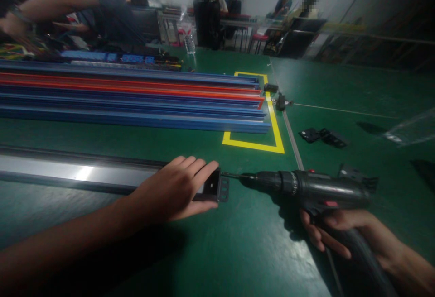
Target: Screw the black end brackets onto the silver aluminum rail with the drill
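My left hand grips the right end of a long metal profile with dark edges, lying on the green table. Fingers go over the top and the thumb runs along the near side. A black end bracket with small slots sticks out just past that hand. In my right hand is a black power drill, held by its handle and pointing left. Its long thin bit reaches the end of the profile beside the bracket; whether it sits in a screw cannot be made out.
Blue and orange profiles lie in a row behind, inside a yellow tape outline. Small black brackets rest at right, near a clear plastic container. A water bottle stands behind; another person's arm reaches in far left.
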A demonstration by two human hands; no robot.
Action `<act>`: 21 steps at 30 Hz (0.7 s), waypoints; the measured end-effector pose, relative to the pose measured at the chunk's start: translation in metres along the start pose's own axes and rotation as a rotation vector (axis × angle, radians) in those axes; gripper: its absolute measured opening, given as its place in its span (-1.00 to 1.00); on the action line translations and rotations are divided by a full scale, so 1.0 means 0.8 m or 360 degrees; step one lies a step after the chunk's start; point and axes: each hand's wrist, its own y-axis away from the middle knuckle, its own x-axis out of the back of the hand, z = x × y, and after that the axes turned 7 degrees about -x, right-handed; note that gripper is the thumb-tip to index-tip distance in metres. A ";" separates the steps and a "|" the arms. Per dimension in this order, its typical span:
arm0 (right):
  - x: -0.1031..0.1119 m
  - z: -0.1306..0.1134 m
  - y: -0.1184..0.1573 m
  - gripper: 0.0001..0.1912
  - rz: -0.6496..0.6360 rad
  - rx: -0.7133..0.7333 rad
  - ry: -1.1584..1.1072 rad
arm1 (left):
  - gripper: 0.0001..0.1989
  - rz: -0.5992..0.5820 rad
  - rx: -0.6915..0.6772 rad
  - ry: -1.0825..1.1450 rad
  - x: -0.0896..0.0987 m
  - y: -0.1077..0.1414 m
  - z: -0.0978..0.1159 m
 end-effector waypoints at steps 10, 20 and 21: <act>0.000 -0.001 -0.002 -0.63 0.0012 -0.0007 0.0002 | -0.23 0.0008 0.0001 0.0014 -0.002 0.000 -0.002; -0.004 -0.003 -0.001 -0.63 0.0042 -0.0022 0.0024 | -0.24 0.0017 -0.0008 0.0015 0.001 0.000 -0.001; -0.004 -0.003 -0.001 -0.63 0.0031 -0.0017 0.0022 | -0.24 0.0017 -0.0010 0.0015 0.001 0.000 -0.001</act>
